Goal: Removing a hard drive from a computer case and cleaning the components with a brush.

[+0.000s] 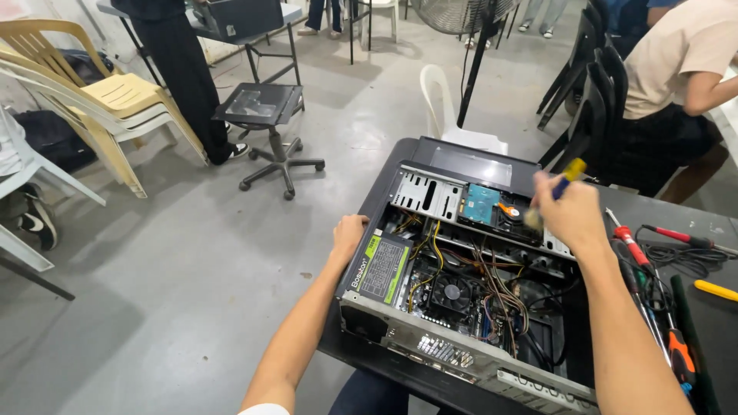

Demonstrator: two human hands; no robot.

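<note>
An open desktop computer case (pixel 400 332) lies on its side on a dark table (pixel 692 219). Inside it I see a power supply (pixel 382 267) with a green label, a black cooling fan (pixel 452 293), bundled wires (pixel 503 284) and a blue-topped hard drive (pixel 483 204). My left hand (pixel 348 235) grips the case's left edge beside the power supply. My right hand (pixel 570 212) holds a small brush with a blue and yellow handle (pixel 569 174); its bristles are down by the drive bay.
Screwdrivers with red (pixel 629 240) and yellow (pixel 715 289) handles and black cables lie on the table at right. A seated person (pixel 676 69) is at the far right. Plastic chairs (pixel 115 96), a swivel stool (pixel 265 107) and a standing person's legs (pixel 184 77) are on the grey floor at left.
</note>
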